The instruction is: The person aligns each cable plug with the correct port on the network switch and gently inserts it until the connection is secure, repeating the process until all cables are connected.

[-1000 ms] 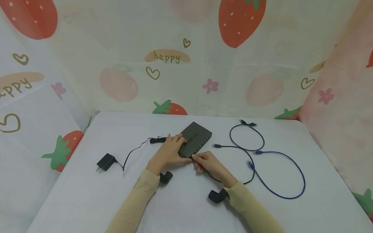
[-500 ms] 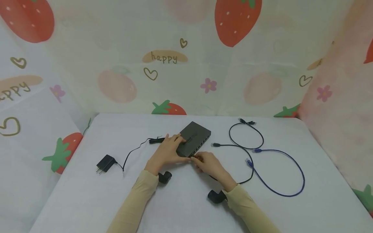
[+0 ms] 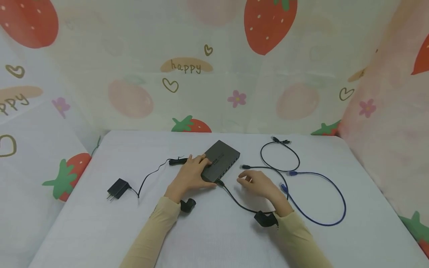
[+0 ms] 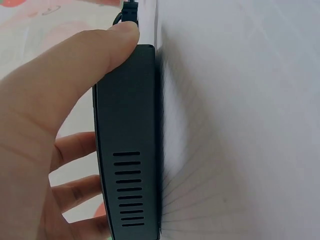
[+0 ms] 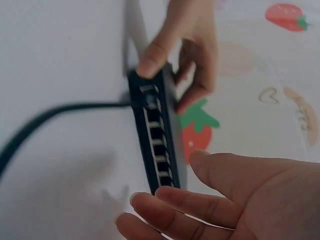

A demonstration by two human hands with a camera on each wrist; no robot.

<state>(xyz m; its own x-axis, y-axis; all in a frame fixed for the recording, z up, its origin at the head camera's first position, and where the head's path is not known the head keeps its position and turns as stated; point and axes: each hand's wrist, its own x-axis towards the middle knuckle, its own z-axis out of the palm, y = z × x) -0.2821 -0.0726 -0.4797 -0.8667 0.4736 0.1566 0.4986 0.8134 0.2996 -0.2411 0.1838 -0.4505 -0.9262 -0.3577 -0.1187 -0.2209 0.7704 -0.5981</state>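
A black network switch lies flat on the white table, its row of ports facing right. My left hand grips its near-left end, thumb at the near corner and fingers over the top. A black ethernet cable has one plug seated in the port nearest that thumb. My right hand is apart from the switch and holds nothing, its fingers loosely bent. In the left wrist view, the thumb lies by the plug, above the switch's slotted side.
A black power adapter lies at left, its cord running toward a bundled part beside the left hand. More black cable loops at the back right. A blue ethernet cable curves at right. Camera mounts hang at both wrists.
My right hand has let go of the black ethernet cable's plug and moved right, leaving it in the switch. The left hand stays on the switch.
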